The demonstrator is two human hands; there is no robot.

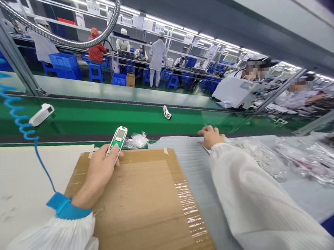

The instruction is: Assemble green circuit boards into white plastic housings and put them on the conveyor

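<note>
My left hand (103, 162) is closed around a slim white device housing (117, 140) with a green circuit board and a small grey display facing up. It holds the housing over the far part of a taped cardboard sheet or box (148, 193), thumb on the board. A blue wrist strap (72, 209) with a coiled cord is on that wrist. At the far edge of the grey foam mat (189, 161), my right hand (212, 136) has its fingers curled. A thin pale edge shows under its palm; what it is stays hidden.
A green conveyor belt (127, 116) runs across ahead, carrying a white device (41, 114), a smaller white part (167, 112) and another housing (278, 120). Crumpled clear plastic (137, 140) lies beyond the cardboard. Plastic bags of parts (260, 155) lie right. Co-workers are across the belt.
</note>
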